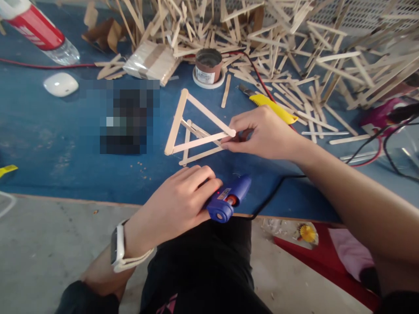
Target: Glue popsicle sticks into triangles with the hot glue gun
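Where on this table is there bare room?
Most bare table is front left, between the white mouse-like object, pixelated patch and front edge. A smaller patch borders the right forearm and black cord. Crowded: back and right, with craft sticks; middle, around the glue gun and stick frame.

The blue surface (49, 135) carries a white mouse (61, 84), a wrapped stick bundle (153, 61), a saucer (208, 86), a yellow cutter (271, 108) and loose sticks (317, 121).

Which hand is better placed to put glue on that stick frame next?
Probably your left hand: it holds the blue glue gun close to the stick frame, while your right hand grips the frame.
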Available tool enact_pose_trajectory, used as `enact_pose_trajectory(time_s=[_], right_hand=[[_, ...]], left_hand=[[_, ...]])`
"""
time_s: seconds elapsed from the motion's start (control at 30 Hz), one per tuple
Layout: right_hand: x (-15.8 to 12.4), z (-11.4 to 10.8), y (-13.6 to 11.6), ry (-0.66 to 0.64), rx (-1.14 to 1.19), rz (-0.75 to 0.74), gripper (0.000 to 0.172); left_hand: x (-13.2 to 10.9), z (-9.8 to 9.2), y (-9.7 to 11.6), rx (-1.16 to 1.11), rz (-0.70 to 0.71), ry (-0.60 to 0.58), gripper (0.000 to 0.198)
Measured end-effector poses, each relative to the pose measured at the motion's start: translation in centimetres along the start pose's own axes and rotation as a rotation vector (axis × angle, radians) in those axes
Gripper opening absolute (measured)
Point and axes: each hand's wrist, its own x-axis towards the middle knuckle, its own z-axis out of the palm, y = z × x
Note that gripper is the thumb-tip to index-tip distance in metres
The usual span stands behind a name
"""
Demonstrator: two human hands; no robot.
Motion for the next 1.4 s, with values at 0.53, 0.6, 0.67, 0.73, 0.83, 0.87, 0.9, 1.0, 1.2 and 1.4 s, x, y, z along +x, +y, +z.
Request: enact_pose_trajectory(time_s=[0.53, 0.6, 0.67, 0.73, 0.83, 0.87, 0.9, 1.0, 1.2, 1.4], right_hand=[[0.1, -0.4, -1.0, -0.049, 0.034, 0.179, 0.009], [0.2, -0.4, -1.0, -0.056, 0.024, 0.179, 0.009], [0.3, -0.4, -0.9, -0.065, 0.018, 0.184, 0.010], [0.3, -0.4, -0.9, -0.069, 0.020, 0.195, 0.010], [0.3, -0.5, -1.0, -0.064, 0.021, 0.210, 0.011], [0.3, -0.5, -1.0, -0.064, 0.019, 0.210, 0.011], [0.3, -0.5, -1.0, -0.065, 0.017, 0.209, 0.011], [0.3, -0.5, -1.1, -0.075, 0.020, 0.206, 0.012], [0.5, -0.5, -1.0, -0.061, 0.055, 0.185, 0.021], [0.5, -0.4, -1.2, -0.053, 0.095, 0.183, 0.025]], left_hand=[[-0.6, 0.1, -1.0, -0.204, 0.012, 0.149, 0.029], [-0.3, 0.1, -0.9, -0.244, -0.008, 0.129, 0.027], [0.1, 0.2, -0.9, -0.285, -0.031, 0.100, 0.027], [0.7, 0.5, -0.8, -0.298, -0.045, 0.086, 0.029], [1.3, 0.7, -0.6, -0.312, -0.048, 0.083, 0.033], [1.3, 0.7, -0.5, -0.328, -0.053, 0.084, 0.035], [1.3, 0.5, -0.5, -0.351, -0.057, 0.087, 0.037], [1.1, -0.3, -0.6, -0.443, -0.058, 0.073, 0.034], [0.9, -1.2, -0.9, -0.456, -0.028, 0.053, 0.044], [0.8, 0.1, -0.2, -0.268, -0.036, 0.142, 0.048]])
